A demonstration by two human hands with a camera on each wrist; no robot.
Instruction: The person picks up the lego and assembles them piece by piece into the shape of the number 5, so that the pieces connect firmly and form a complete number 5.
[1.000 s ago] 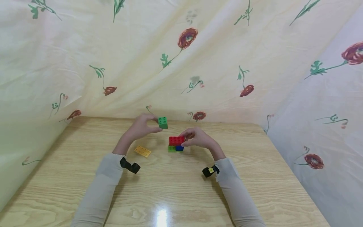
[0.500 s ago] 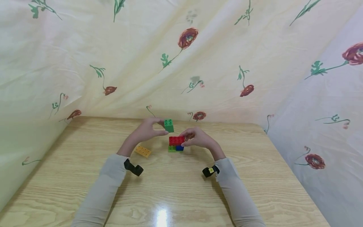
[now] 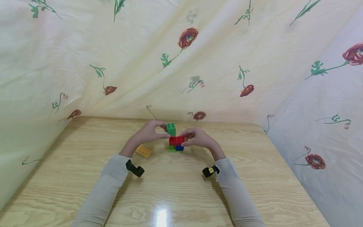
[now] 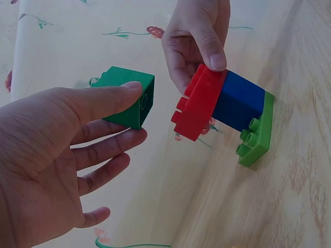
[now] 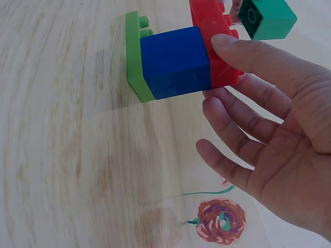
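My left hand (image 3: 150, 131) pinches a green toy brick (image 4: 124, 95) between thumb and fingers, just above and apart from a red brick (image 3: 176, 141). The red brick tops a small stack: beneath it sits a blue brick (image 5: 176, 62), and at the bottom a flat light green brick (image 4: 258, 134) lies on the table. Red overhangs the blue on the left, over the light green brick's bare studs. With thumb and fingers my right hand (image 3: 198, 138) grips the red brick's right end. Its lower fingers are spread below the thumb in the right wrist view.
A flat orange brick (image 3: 143, 151) lies left of the stack, partly behind my left wrist. The wooden table (image 3: 181, 192) ends at a flower-patterned cloth (image 3: 136, 63) along the back and sides.
My left hand has carried the green brick to the right and down, from left of the stack to just above the red brick's left end. My right hand stays put on the red brick.
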